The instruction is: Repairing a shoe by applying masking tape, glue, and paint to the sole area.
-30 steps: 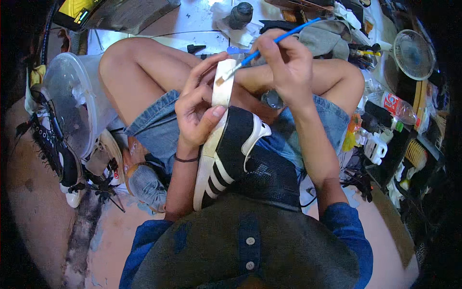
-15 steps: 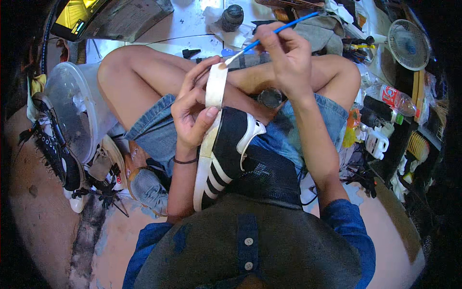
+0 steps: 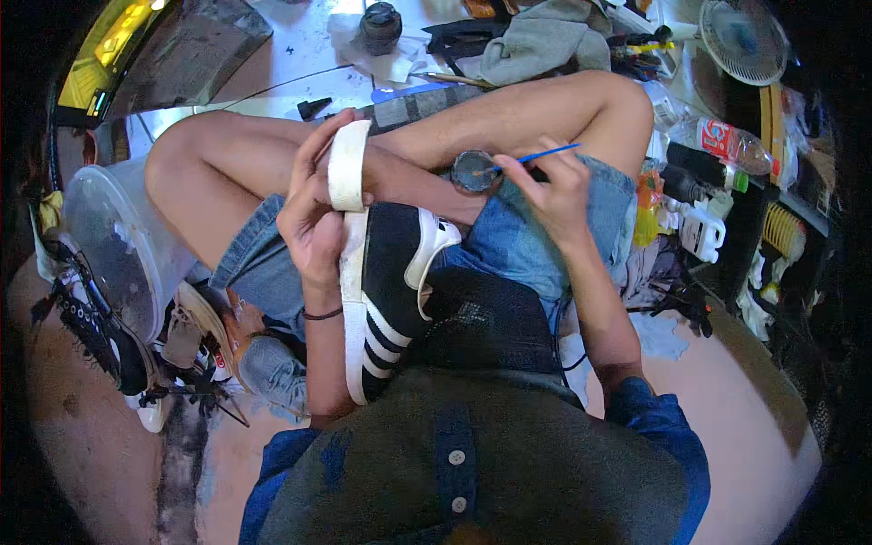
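A black shoe [image 3: 391, 254] with white stripes lies on its side against my lap. Its white sole [image 3: 349, 168] bends up beyond the black upper at the far end. My left hand [image 3: 313, 236] is closed around that sole, fingers behind it and thumb near the shoe's edge. Between the fingertips of my right hand [image 3: 556, 195] is a thin blue-handled brush [image 3: 552, 151]. The brush's tip is at the small round dark jar [image 3: 474, 171] by my crossed legs; the bristles cannot be made out clearly.
At the left stand a clear plastic tub [image 3: 118, 245] and a black laced shoe [image 3: 100, 318]. A dark bottle [image 3: 380, 29] and a grey cloth [image 3: 545, 50] lie beyond my legs. Right of me are a fan [image 3: 743, 41], a plastic bottle [image 3: 736, 145] and a white jug [image 3: 701, 232].
The brush has left the sole's upper end and come down to the jar with my right hand. My left hand still grips the shoe; the whole view has shifted a little.
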{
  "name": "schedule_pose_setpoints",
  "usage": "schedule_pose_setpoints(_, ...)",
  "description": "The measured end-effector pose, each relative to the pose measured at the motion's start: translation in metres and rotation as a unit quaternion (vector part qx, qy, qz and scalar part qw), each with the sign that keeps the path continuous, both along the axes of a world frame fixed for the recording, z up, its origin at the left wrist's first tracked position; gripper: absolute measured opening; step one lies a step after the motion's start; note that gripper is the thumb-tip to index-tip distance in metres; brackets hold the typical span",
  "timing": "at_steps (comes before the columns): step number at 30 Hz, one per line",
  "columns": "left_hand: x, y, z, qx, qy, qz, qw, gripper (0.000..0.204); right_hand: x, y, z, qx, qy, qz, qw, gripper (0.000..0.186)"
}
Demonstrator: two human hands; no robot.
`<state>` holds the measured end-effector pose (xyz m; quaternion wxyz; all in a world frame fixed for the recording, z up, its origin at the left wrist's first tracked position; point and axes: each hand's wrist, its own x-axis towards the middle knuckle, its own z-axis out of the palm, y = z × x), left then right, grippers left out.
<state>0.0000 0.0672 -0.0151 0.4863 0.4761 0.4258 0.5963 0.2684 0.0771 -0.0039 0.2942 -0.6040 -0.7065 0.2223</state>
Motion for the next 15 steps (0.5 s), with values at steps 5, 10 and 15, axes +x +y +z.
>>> schedule_pose_setpoints(5, 0.009, -0.005, 0.002, -0.061, -0.046, 0.031, 0.997, 0.084, -0.001, 0.004, -0.017, 0.031, -0.096, 0.099, 0.990, 0.023)
schedule_pose_setpoints(10, 0.006, -0.005, -0.001, -0.051, -0.046, 0.022, 0.997, 0.083, 0.000, 0.003, -0.020, 0.032, -0.112, 0.112, 0.987, 0.021)
schedule_pose_setpoints(15, 0.006, -0.004, 0.000, -0.061, -0.038, 0.015, 0.997, 0.081, 0.000, 0.003, -0.018, 0.015, -0.130, 0.120, 0.984, 0.021)
